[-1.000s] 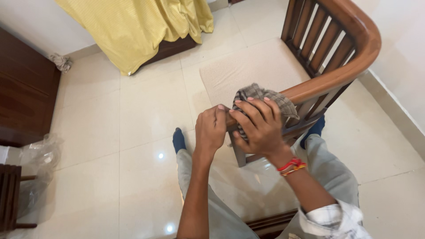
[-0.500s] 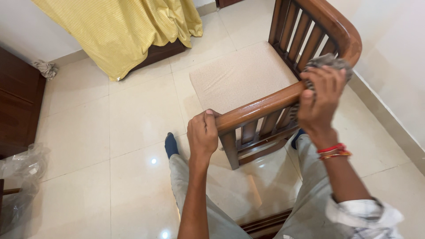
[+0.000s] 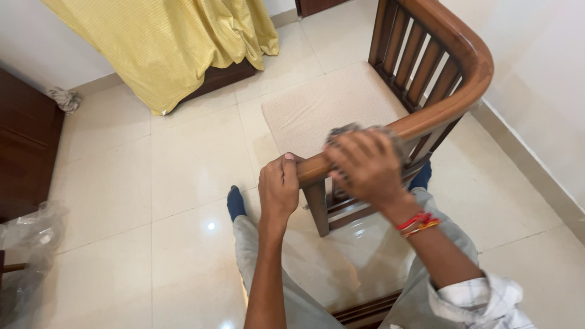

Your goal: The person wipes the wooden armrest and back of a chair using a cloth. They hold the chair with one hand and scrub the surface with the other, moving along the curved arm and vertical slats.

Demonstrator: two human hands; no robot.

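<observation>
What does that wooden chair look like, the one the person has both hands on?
The wooden chair has a glossy reddish-brown frame, a curved rail running from back into arm, vertical slats and a beige textured seat cushion. It stands upright on pale floor tiles near the wall. The left hand grips the arm's front end; the right hand presses a grey cloth onto the rail.

I see a yellow cloth [image 3: 177, 42] draped over dark furniture, a crumpled rag [image 3: 64, 97] by the wall, clear plastic wrap [image 3: 27, 244] on pale floor tiles [image 3: 122, 183], a dark wooden cabinet [image 3: 24, 146] at left.
</observation>
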